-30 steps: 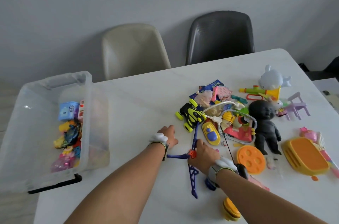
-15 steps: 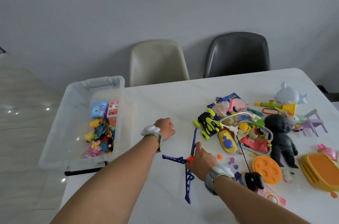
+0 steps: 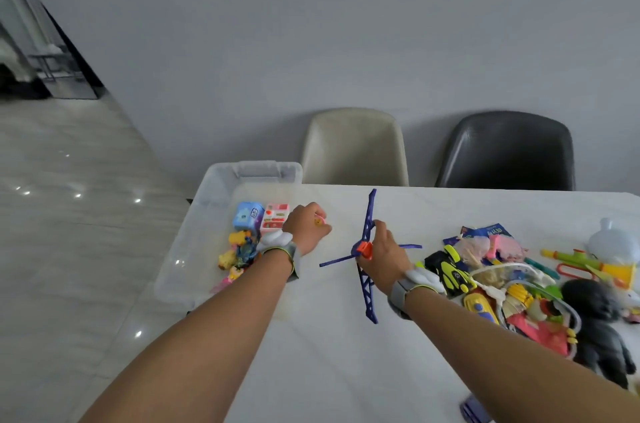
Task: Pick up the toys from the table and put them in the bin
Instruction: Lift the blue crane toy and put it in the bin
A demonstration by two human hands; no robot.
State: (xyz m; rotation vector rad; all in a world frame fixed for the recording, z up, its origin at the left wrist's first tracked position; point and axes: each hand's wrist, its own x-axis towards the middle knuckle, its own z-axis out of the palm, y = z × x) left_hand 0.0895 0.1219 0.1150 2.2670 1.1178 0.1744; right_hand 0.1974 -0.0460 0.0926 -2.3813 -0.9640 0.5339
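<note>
Above the table (image 3: 346, 370), right hand (image 3: 384, 253) gripping purple crossbow toy (image 3: 367, 266), left hand (image 3: 306, 227) curled round small pink toy (image 3: 319, 221) beside bin (image 3: 214, 214)

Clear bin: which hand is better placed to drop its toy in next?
Left. The left hand, pinching a small pink toy, is at the clear bin edge; the right hand holds the purple crane toy farther away.

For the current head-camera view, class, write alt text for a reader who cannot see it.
The right hand holds a purple toy crossbow above a white table; the left hand pinches a small toy beside a clear bin.
</note>
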